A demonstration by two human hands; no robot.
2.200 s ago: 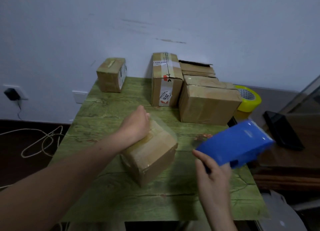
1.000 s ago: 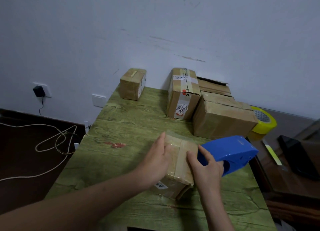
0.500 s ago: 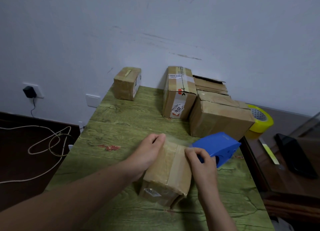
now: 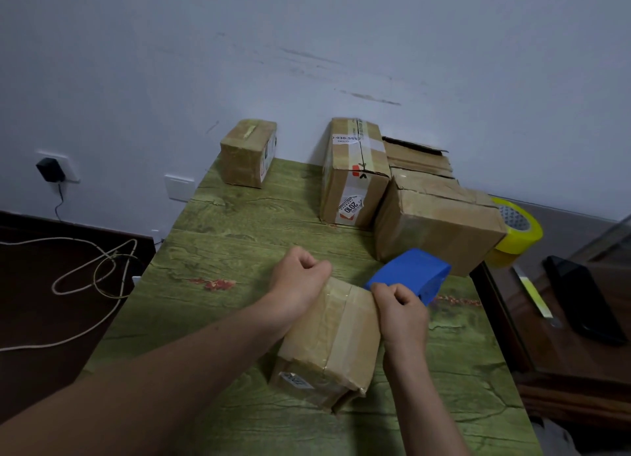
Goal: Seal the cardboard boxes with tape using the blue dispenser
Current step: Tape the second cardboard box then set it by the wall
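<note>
Scuffed pale wall (image 4: 307, 46) up top, green wood-grain table (image 4: 239, 237) under everything, its near edge cut off by my view. The yellow tape roll (image 4: 522, 237) is half hidden behind the big box (image 4: 440, 230). The small taped box (image 4: 338, 346) sits front and centre. The left grip (image 4: 297, 281) is curled at its far top edge, can't tell if it's pinching anything. The right grip (image 4: 399, 305) wraps the blue dispenser (image 4: 413, 271) at the box's far right corner, with the handle hidden.

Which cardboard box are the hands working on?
The taped box nearest the camera, between the left hand and the right hand, which holds the blue dispenser. The other four stand untouched near the wall.
</note>
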